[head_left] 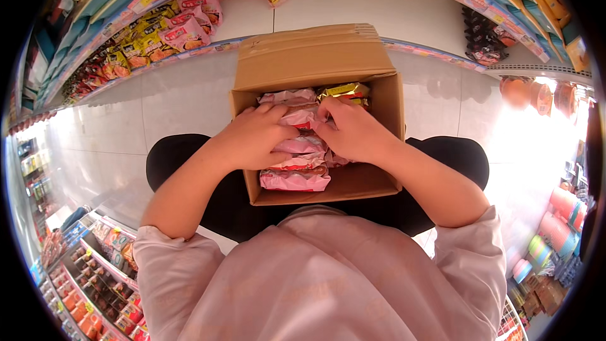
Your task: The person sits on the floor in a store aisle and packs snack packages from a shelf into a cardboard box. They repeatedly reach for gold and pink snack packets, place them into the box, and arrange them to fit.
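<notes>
Shop aisle w/ pale floor tiles (180, 104); low shelf (404, 12) curving across top of view, stocked w/ pink bags (187, 35) and yellow bags (142, 48) at L, dark bags (485, 44) at R, sorted roughly by colour, prob. for easy finding.

Open cardboard box (372, 183) between spread, black-clad knees (451, 155), likely placed so for close reach by both hands; resting on floor or legs, can't tell. Far flap (309, 57) tipped up and back toward shelf, presumably to stay out of the way.

Inside box: pink packets (295, 180), prob. instant noodles, in a row front to back, seemingly on edge to save space. Gold packet (347, 91) in far R part, just beyond R hand (350, 129).

L hand (262, 136) palm down on pink packets, fingers spread and bent over them, perhaps to steady the row; fingertips partly hidden, so gripping or merely resting, can't tell. R hand just beside, thumb and fingers bent in toward same row; maybe a light pinch, but contact mostly hidden, so can't confirm. Forearms (196, 180) angled inward, apparently b/c of the narrow opening.
</notes>
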`<action>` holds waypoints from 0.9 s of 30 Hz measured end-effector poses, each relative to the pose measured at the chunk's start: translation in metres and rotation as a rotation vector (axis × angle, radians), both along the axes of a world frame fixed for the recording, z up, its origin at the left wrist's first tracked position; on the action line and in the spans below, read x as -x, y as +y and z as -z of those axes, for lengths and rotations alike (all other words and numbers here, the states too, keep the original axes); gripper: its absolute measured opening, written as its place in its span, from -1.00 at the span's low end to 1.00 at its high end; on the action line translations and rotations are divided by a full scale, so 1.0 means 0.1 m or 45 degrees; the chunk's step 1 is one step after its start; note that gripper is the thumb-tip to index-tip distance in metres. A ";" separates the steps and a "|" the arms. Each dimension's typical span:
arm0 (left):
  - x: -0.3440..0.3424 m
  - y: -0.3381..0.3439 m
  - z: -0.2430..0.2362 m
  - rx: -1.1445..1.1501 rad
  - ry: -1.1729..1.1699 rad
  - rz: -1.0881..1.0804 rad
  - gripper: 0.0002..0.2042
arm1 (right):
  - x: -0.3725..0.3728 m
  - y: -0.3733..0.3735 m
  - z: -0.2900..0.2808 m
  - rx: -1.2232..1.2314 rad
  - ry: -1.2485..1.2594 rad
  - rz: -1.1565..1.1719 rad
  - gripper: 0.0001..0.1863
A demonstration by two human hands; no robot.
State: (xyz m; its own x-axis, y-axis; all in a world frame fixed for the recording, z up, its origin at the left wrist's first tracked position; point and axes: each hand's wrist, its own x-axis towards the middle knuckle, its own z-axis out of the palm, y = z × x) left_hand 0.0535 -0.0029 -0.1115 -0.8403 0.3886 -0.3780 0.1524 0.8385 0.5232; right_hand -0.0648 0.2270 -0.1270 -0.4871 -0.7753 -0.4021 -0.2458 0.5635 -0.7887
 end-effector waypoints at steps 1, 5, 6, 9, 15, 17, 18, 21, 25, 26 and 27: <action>0.03 -0.01 0.00 -0.024 -0.046 -0.001 -0.65 | -0.03 -0.03 0.13 -0.030 -0.122 0.051 -0.68; 0.03 -0.05 0.07 -0.091 -0.027 -0.094 -0.73 | -0.17 -0.21 0.12 -0.239 -0.925 0.754 -0.37; 0.04 -0.06 0.07 -0.100 -0.050 -0.085 -0.75 | -0.17 -0.21 0.13 -0.207 -1.111 0.820 -0.35; 0.12 -0.06 0.06 -0.068 -0.132 -0.100 -0.75 | -0.16 -0.21 0.20 -0.152 -1.512 0.900 -0.30; -0.04 0.12 0.13 0.097 0.311 -0.041 -0.64 | -0.08 -0.24 0.23 -0.136 -1.597 0.730 -0.23; -0.07 0.17 0.16 0.181 0.384 0.016 -0.61 | -0.03 -0.22 0.28 -0.094 -1.614 0.649 -0.22; -0.07 0.19 0.15 0.182 0.340 0.027 -0.60 | -0.05 -0.21 0.29 -0.095 -1.560 0.662 -0.19; -0.06 0.14 0.18 0.121 0.218 -0.074 -0.57 | -0.11 -0.22 0.26 -0.114 -1.434 0.704 -0.13; -0.01 0.03 0.16 0.229 0.369 -0.012 -0.67 | -0.17 -0.24 0.29 -0.157 -1.429 0.869 -0.17; 0.03 0.03 0.14 0.251 0.277 -0.024 -0.69 | -0.18 -0.24 0.28 -0.165 -1.451 0.925 -0.18; 0.09 0.03 0.10 0.272 0.184 -0.035 -0.71 | -0.18 -0.23 0.31 -0.179 -1.464 0.945 -0.18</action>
State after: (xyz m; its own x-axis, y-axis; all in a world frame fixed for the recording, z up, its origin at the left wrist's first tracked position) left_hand 0.0448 0.0005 -0.1213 -0.9008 0.2892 -0.3239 0.1885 0.9324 0.3083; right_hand -0.0466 0.2037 -0.1583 -0.1080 -0.4017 -0.9094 0.8914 0.3659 -0.2675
